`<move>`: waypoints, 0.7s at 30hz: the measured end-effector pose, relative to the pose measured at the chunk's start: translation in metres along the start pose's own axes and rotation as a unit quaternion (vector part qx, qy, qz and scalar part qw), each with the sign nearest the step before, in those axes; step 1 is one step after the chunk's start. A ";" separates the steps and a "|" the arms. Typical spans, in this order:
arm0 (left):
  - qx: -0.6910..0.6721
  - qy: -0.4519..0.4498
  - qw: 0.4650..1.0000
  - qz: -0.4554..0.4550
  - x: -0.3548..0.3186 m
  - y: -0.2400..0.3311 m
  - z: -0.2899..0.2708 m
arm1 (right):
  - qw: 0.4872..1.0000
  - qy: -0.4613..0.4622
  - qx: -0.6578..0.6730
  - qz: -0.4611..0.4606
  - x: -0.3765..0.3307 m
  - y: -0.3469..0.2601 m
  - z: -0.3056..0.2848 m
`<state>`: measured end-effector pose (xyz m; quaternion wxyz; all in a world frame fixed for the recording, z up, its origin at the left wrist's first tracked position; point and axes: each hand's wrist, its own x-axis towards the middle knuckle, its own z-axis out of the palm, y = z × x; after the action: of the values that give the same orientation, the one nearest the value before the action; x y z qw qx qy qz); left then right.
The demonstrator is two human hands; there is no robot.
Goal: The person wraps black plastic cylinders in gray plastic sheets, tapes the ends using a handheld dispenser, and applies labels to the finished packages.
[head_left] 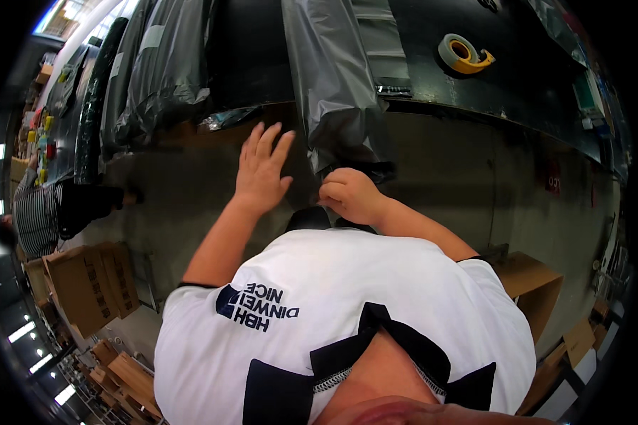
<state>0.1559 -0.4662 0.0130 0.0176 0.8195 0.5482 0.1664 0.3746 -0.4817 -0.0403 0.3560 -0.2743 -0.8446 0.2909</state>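
Observation:
A long grey plastic mailing bag lies over the dark table, its near end hanging past the edge toward me. At that loose end, my right hand is closed, thumb and fingers pinched together on the bag's dark lower edge. Exactly what part of the film it grips is partly hidden by the fingers. My left hand hovers left of the bag, open with fingers spread, and holds nothing. It appears apart from the bag.
More grey wrapped packages lie at the left, beside a dark wrapped roll. A yellow tape dispenser rests on the table at the right. Cardboard boxes stand behind left, near a person in stripes. Another box is at right.

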 end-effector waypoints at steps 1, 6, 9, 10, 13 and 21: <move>-0.030 -0.011 0.994 0.107 0.012 -0.008 0.002 | 1.000 0.007 -0.001 0.009 -0.009 -0.002 -0.004; -0.031 -0.004 0.921 0.387 0.043 -0.010 0.038 | 0.995 -0.041 0.046 -0.082 -0.033 -0.008 -0.024; -0.041 -0.042 0.909 0.412 0.046 -0.019 0.037 | 0.992 -0.093 0.073 -0.037 -0.059 -0.019 -0.015; -0.061 -0.049 0.915 0.396 0.045 -0.017 0.039 | 0.993 -0.095 0.065 -0.014 -0.063 -0.015 -0.024; -0.108 -0.078 0.930 0.342 0.038 -0.013 0.038 | 0.988 0.034 0.106 0.108 -0.059 -0.009 -0.030; -0.216 -0.059 0.958 0.180 0.018 -0.001 0.044 | 0.978 0.072 0.121 0.155 -0.014 -0.002 0.001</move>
<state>0.1743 -0.4426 -0.0241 0.1964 0.8897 0.3405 0.2323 0.3809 -0.4929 -0.0454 0.3973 -0.3775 -0.7224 0.4217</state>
